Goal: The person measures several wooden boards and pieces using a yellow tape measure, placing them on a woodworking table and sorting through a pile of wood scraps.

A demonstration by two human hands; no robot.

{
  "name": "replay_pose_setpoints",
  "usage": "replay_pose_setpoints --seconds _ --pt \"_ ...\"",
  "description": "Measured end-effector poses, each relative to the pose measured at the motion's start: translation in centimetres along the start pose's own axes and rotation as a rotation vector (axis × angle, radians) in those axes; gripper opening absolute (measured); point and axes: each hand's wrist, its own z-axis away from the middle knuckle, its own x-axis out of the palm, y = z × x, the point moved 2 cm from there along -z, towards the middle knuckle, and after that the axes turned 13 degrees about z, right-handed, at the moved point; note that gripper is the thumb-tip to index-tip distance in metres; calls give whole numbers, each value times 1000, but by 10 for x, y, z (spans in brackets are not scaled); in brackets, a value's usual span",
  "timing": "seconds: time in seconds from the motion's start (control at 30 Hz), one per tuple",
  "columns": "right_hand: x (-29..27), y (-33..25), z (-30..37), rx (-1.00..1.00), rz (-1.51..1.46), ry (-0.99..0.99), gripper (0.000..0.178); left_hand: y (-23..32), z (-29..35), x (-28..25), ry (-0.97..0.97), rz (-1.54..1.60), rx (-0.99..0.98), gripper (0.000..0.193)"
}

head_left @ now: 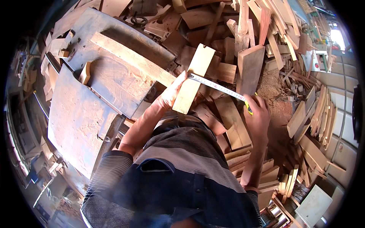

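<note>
My left hand (173,91) grips the left edge of a short, pale wooden board (187,95), held tilted in front of my body. Across the board's face runs the white blade (218,87) of a tape measure, its end close to my left fingertips. The blade stretches out to the right, past the board's edge, to my right hand (259,117). Those fingers are closed around the tape measure (248,108), of which a yellow part shows; most of its case is hidden by the hand.
On my left stands a grey metal machine table (118,91) dusted with sawdust. A long wooden strip (129,57) lies across it, and a small wood block (85,73) sits nearby. Heaped offcuts (230,121) fill the floor ahead and right, around a sawdust pile (272,85).
</note>
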Motion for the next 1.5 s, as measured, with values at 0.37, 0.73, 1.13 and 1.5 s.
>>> replay_pose_setpoints --seconds 0.37,0.73,1.13,1.5 --pt "-9 1 15 30 56 129 37 -1 -4 10 -167 -50 24 83" --pt "-3 2 19 51 27 166 37 3 4 14 -84 -51 64 77" --pt "-18 11 5 184 48 208 42 15 17 83 168 -896 352 69" --pt "-17 12 -4 142 171 138 42 -16 15 88 319 -1556 735 93"
